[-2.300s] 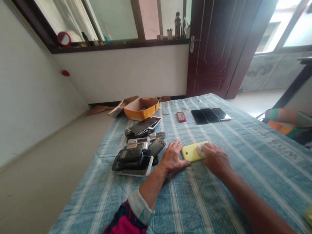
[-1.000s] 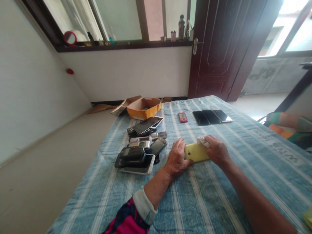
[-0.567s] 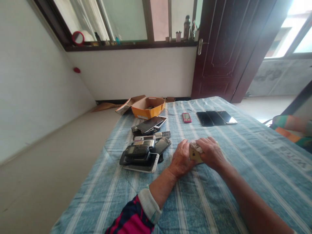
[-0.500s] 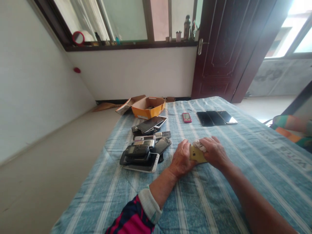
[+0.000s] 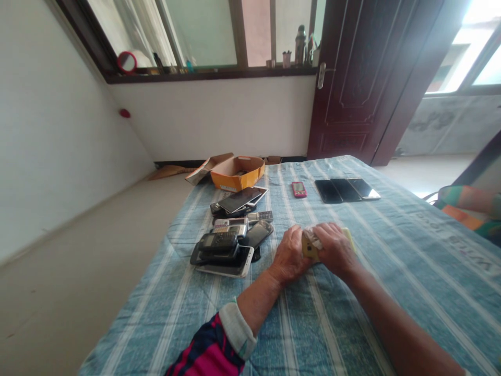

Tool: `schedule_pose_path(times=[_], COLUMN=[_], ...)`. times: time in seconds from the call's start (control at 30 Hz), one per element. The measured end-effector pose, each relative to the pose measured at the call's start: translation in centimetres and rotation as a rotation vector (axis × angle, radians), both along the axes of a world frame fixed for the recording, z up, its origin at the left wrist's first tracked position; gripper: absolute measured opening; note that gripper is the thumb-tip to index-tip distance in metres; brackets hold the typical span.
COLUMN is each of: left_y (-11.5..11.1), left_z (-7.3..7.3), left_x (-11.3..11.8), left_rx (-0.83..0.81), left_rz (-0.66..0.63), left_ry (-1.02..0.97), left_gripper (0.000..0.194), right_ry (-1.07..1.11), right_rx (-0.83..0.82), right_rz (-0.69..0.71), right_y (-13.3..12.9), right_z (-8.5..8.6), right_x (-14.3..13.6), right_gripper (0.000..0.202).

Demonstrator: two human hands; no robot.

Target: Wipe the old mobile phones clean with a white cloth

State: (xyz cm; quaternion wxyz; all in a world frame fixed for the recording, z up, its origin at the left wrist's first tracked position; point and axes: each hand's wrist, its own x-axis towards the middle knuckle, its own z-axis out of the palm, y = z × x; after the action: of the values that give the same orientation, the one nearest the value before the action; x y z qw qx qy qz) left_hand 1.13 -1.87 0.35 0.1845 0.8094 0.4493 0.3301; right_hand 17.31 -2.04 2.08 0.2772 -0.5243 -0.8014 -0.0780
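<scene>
A yellow-backed phone (image 5: 309, 253) lies across both hands with its camera side up. My left hand (image 5: 288, 254) is closed around the phone's left end. My right hand (image 5: 337, 250) presses a crumpled white tissue (image 5: 312, 236) against the phone's back, its fingers bent over the tissue and covering the middle of the phone. To the left of my hands is a loose pile of phones: a black keypad phone (image 5: 218, 241) tops a white smartphone (image 5: 246, 263), and a dark smartphone (image 5: 240, 199) rests on others behind them.
An open orange box (image 5: 235, 181) stands at the far left of the cloth-covered table (image 5: 293, 324). Beyond my hands lie a pink phone (image 5: 299, 189) and a row of three dark smartphones (image 5: 345, 190). A dark red door (image 5: 360, 78) is behind.
My right hand has slid left along the phone with the tissue, and the phone's right end now shows beyond it. My left hand keeps its hold.
</scene>
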Motion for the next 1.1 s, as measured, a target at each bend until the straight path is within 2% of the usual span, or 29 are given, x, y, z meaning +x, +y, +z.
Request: schedule_pose_path(times=[0.1, 0.27, 0.47, 0.57, 0.8, 1.1], left_y=[0.0, 0.2, 0.2, 0.0, -0.1, 0.0], left_z=[-0.2, -0.4, -0.5, -0.3, -0.1, 0.0], left_x=[0.0, -0.1, 0.2, 0.2, 0.1, 0.0], left_rx=[0.019, 0.021, 0.063, 0.043, -0.018, -0.056], left_rz=[-0.007, -0.026, -0.033, -0.023, -0.007, 0.047], left_ry=[0.004, -0.002, -0.076, -0.104, -0.010, 0.039], left_gripper=[0.071, 0.063, 0.053, 0.058, 0.059, 0.063], right_ry=[0.015, 0.067, 0.075, 0.063, 0.048, 0.076], right_rx=[0.012, 0.092, 0.140, 0.143, 0.132, 0.150], right_rz=[0.015, -0.070, 0.052, 0.071, -0.005, 0.036], right_y=[0.2, 0.7, 0.4, 0.3, 0.7, 1.1], right_z=[-0.2, -0.9, -1.4, -1.4, -1.3, -1.9], right_x=[0.6, 2.4, 0.0, -0.4, 2.0, 2.3], right_gripper=[0.021, 0.024, 0.019, 0.021, 0.020, 0.016])
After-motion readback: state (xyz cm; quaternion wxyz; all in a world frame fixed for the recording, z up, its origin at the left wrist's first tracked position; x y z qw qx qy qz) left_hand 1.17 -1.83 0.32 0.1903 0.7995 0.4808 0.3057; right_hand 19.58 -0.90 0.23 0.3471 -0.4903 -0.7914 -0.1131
